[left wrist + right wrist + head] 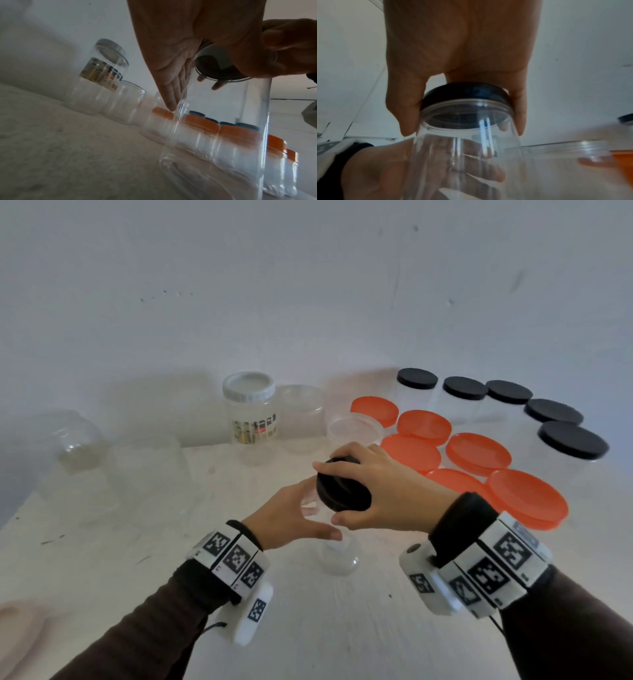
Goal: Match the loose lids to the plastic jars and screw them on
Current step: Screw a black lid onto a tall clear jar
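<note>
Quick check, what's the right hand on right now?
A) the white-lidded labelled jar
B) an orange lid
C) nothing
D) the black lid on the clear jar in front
D: the right hand grips the black lid sitting on the mouth of the clear jar, which the left hand holds by its side.

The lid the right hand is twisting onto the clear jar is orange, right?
Not orange: the lid is black, as the right wrist view shows. The right hand does grip it on top of the clear jar, which the left hand steadies.
</note>
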